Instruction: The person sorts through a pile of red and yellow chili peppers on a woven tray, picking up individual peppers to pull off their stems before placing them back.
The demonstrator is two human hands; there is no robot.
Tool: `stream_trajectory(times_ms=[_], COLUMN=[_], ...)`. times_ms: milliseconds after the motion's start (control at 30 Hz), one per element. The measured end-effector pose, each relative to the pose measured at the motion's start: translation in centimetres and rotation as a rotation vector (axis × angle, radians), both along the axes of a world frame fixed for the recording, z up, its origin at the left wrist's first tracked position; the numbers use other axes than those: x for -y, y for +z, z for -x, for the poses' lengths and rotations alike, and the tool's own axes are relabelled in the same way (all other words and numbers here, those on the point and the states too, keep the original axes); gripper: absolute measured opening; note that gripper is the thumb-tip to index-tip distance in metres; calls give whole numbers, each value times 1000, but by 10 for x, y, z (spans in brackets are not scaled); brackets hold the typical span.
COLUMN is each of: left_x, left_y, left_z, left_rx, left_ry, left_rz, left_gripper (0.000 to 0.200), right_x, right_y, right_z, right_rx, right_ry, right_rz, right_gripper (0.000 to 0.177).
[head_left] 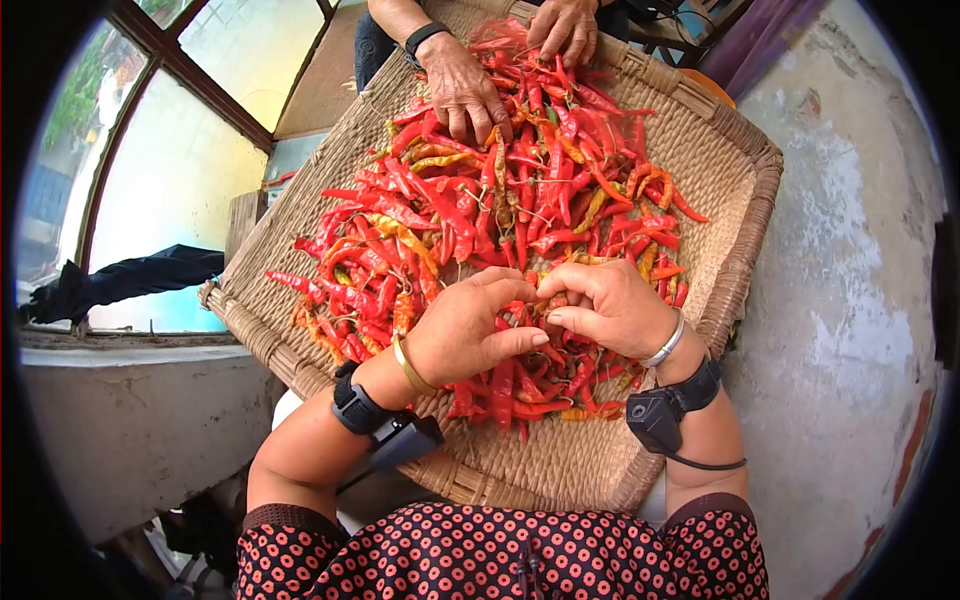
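Red and orange dried chilli peppers are being held on a flat woven wicker tray. At the near edge, one small pepper is apparently being pinched between the closed fingertips of left hand and right hand.

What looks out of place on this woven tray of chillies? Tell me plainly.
Nothing is spilled: the red dried chillies all lie inside the flat woven straw tray. Only the pale yellow-orange chillies scattered among them stand out, looking discoloured against the red.
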State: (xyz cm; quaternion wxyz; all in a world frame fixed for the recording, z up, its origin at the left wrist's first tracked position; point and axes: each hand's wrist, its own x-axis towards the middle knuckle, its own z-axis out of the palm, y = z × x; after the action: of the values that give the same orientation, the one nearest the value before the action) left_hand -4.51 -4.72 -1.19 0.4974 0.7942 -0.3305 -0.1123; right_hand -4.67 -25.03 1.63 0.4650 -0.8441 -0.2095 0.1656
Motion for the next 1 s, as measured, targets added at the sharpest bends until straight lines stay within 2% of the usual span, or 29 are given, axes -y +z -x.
stream_trajectory(times_ms=[67,133,167,233,267,333,433,500,567,633,700,733,833,867,900,933,967,1000], left_x=[0,-2,-2,0,-1,-1,-4,-9,-20,-30,-38,-40,-40,-42,-47,-51,-56,-58], left_y=[2,5,1,-8,-8,4,5,1,-2,24,24,27,32,28,20,10,-2,-9], left_z=[0,1,2,4,4,2,-2,-7,-20,-35,-49,-55,-66,-67,-69,-70,-72,-72], left_rx=[-28,-437,-437,-586,-587,-759,-820,-794,-790,-732,-675,-623,-617,-616,-565,-514,-515,-235], left_ry=[24,-52,-52,-96,-97,-93,-95,-80,-18,84,181,271,422,423,475,524,525,471], left_rz=[16,-62,-62,170,170,70,48,101,130,150,342,390,830,831,711,590,590,230], left_gripper=[24,23,23,22,22,18,16,14,16,15,13,12,25,25,30,37,37,45], right_x=[-4,-7,-8,-6,-5,-6,-7,-6,-4,-3,-1,-3,2,4,6,7,9,12], right_y=[0,2,3,4,4,2,5,8,9,6,-2,-7,-7,-3,-4,-8,-11,-13], right_z=[2,3,3,2,2,3,4,3,1,2,1,2,-2,-3,-4,-5,-5,-6], right_rx=[55,34,15,0,-14,-5,-36,-77,37,34,43,-21,-10,-46,-45,155,353,351], right_ry=[74,50,25,26,29,42,17,-20,-102,-153,-209,-280,-268,-241,-239,-199,-157,-158], right_rz=[-15,-57,-100,-85,-69,-85,-96,-92,-9,-9,-141,-291,-240,-125,-123,91,304,304], right_gripper=[17,17,16,16,15,17,23,26,35,41,45,46,45,43,43,43,42,42])
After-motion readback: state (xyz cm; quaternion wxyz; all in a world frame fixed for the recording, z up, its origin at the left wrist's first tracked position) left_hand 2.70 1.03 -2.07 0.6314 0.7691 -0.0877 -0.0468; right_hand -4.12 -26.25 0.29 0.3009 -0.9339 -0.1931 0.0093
